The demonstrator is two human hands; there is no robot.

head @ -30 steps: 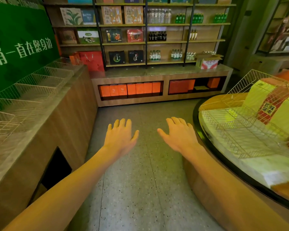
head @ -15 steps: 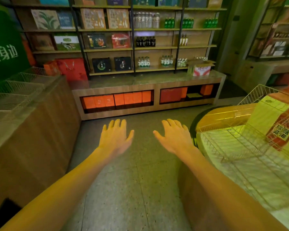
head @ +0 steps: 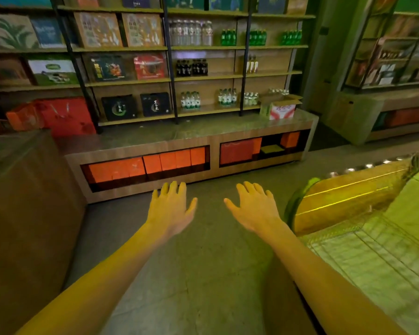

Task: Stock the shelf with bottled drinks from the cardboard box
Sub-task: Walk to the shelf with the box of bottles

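- Head view: the left hand [head: 171, 211] and right hand [head: 254, 209] were stretched forward, palms down, above the floor [head: 203, 262]. Their fingers were straight and spread wide, holding nothing.
- The cardboard box [head: 279, 107] (flaps open, one side red and white) sat at the right end of a long wooden counter [head: 155, 134], well apart from both hands.
- Behind the box, the shelf [head: 208, 110] carried small groups of bottled drinks [head: 190, 100].
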